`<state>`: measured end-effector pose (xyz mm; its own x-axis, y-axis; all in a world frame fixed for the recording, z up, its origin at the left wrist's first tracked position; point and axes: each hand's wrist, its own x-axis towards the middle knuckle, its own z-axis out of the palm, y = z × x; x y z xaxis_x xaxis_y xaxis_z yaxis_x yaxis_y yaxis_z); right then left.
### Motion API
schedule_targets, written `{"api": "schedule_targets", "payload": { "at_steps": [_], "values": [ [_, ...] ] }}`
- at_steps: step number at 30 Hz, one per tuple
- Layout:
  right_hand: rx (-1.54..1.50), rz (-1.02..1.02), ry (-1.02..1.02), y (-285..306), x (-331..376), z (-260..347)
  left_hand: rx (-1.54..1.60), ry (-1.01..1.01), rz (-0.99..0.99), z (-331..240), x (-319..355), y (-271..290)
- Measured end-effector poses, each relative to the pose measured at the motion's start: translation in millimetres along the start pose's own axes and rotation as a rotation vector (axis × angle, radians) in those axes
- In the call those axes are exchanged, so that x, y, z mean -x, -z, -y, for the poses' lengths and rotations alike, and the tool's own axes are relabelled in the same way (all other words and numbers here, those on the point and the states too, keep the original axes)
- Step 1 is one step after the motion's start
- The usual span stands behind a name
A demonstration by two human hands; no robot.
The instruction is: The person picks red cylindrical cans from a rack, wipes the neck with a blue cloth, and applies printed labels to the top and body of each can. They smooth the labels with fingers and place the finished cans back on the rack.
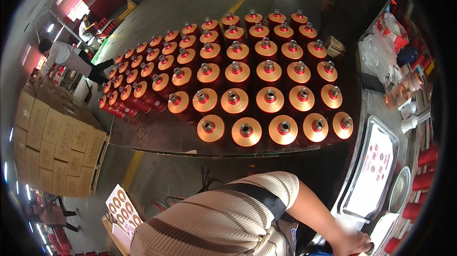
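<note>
My left arm, in a striped knit sleeve (223, 213), crosses the lower edge toward the right. At its end my left hand (350, 243) is bent closed at the lower right, beside a metal tray (398, 142). A small dark rounded shape shows at its fingers, too little to name. White sheets with red print (373, 170) lie in the tray. My right hand is not in view. On the table ahead stand several rows of dark red bottles (270, 100) with gold shoulders and open necks.
A round metal bowl (400, 190) sits right of the tray. White cups (408, 123), a clear plastic bag (378, 56) and red cylinders (427, 156) line the right side. Stacked cartons (59, 141) stand left. A sheet of round stickers (124, 210) lies lower left. People work in the background.
</note>
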<state>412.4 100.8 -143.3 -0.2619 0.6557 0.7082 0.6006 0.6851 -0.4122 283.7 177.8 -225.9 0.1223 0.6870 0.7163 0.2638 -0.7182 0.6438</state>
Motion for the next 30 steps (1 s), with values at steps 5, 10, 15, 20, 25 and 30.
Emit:
{"api": "schedule_targets", "payload": {
  "at_steps": [5, 10, 15, 20, 25, 30],
  "values": [
    [-0.060, -0.012, -0.046, -4.2, 4.5, -12.3, 0.119, -0.259, -0.353, 25.7, 3.3, -16.2],
    [0.202, 0.036, -0.002, -2.6, -20.0, -19.7, 0.161, 0.002, 0.138, 28.4, -9.5, 13.2],
    [0.101, -0.156, -0.239, -13.0, -24.5, -37.1, 0.278, 0.062, 0.209, 25.9, -43.1, 33.0],
    [0.261, -0.088, -0.195, -19.8, -36.9, -43.6, 0.220, 0.036, 0.046, 33.5, -37.8, -11.1],
    [0.218, 0.116, -0.108, -35.5, -48.4, -37.9, 0.214, 0.011, -0.121, 59.7, -30.1, -47.9],
    [0.210, -0.220, -0.068, -21.6, -40.5, -88.1, 0.143, 0.056, -0.032, 75.1, -31.9, -72.7]
  ]
}}
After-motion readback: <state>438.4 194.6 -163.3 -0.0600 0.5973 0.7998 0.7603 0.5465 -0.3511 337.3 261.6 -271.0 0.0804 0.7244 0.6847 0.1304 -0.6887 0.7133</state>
